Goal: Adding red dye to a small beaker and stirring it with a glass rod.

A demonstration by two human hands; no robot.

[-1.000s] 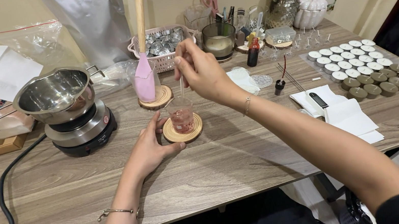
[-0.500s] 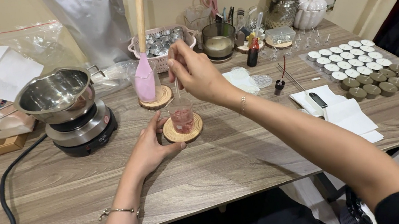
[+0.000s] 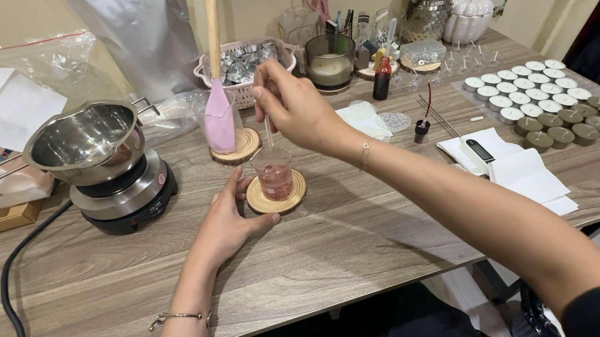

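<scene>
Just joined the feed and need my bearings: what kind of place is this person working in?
Probably a home candle-making bench. A metal melting pot sits on a small hotplate, rows of small filled tins line the wooden table, and the right hand holds a thin stick in a small glass of pink liquid.

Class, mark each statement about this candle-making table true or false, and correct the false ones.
1. The small glass with pink liquid stands on a round wooden coaster. True.
2. The right hand holds a thin stick above the glass. True.
3. The left hand grips the metal pot. False: it rests at the coaster.
4. The pink spatula lies flat on the table. False: it stands upright in a clear cup.
</scene>
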